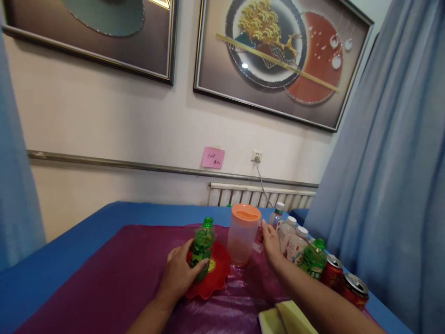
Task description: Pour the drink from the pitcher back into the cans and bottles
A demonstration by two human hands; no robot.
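My left hand [182, 269] is wrapped round a green plastic bottle [203, 243] with no cap on its neck. The bottle stands nearly upright at a red scalloped plate [218, 271]; whether its base touches the plate is hidden by my fingers. To the right of it is a translucent pitcher [239, 243] with an orange lid [246, 212]. My right hand [270, 237] is closed at the pitcher's handle side, its curled fingers partly out of sight. A pale clear piece [257, 247] shows below those fingers.
Along the right edge stand several drink containers: white-capped bottles [297, 243], a green bottle [314, 260] and red cans [352, 291]. A yellow-green book-like object [287, 319] lies in front on the purple sheet [139, 273]. A radiator [295, 199] and blue curtain [389, 185] are behind.
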